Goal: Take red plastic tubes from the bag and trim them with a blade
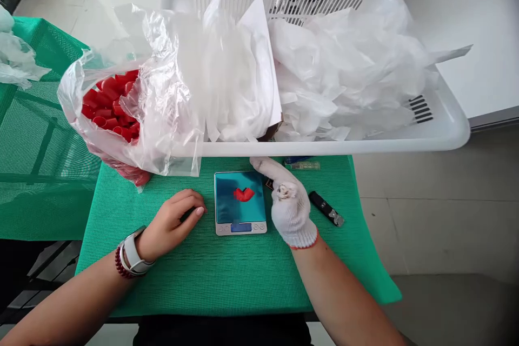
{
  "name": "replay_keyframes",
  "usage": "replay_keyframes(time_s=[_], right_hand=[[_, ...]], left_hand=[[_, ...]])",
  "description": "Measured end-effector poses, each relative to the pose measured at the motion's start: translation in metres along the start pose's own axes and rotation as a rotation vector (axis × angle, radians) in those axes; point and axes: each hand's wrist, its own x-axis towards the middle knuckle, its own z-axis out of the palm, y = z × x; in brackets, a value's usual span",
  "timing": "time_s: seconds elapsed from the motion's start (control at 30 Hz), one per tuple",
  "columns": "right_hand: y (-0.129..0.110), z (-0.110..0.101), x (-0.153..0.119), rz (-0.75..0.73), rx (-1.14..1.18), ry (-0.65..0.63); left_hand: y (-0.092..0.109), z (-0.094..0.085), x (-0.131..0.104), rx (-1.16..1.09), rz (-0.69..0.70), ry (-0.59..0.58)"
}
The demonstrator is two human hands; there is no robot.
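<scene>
A small digital scale (pixel 240 206) with a shiny top lies on the green mat. On it rests a small bent red piece, like a pipe elbow (pixel 244 194). My bare left hand (pixel 178 219) lies on the mat just left of the scale, fingers loosely bent, thumb apart, nothing seen in it. To the scale's right is my right hand (pixel 288 203) in a white knit glove, one finger stretched towards the basket rim. Its other fingers are mostly hidden; no held thing shows. A small dark object (pixel 268 183) peeks out beside that hand.
A white plastic basket (pixel 324 148) full of clear bags overhangs the mat's far side. An open clear bag of red tubular pieces (pixel 111 102) leans at its left. A black-handled cutter (pixel 326 208) lies right of my glove. Another green surface (pixel 36 173) stands left.
</scene>
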Motion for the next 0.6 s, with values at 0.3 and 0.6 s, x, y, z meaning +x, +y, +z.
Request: replay_keyframes(time_s=[0.3,0.6], right_hand=[[-0.0078,-0.0007,0.0026,0.007,0.049,0.026],[-0.0068,0.0001,0.0024,-0.066,0.043,0.013]], left_hand=[[0.0010,-0.0018,-0.0001,-0.001,-0.022,-0.034],[0.0018,-0.0019,-0.0003,0.014,-0.021,-0.038]])
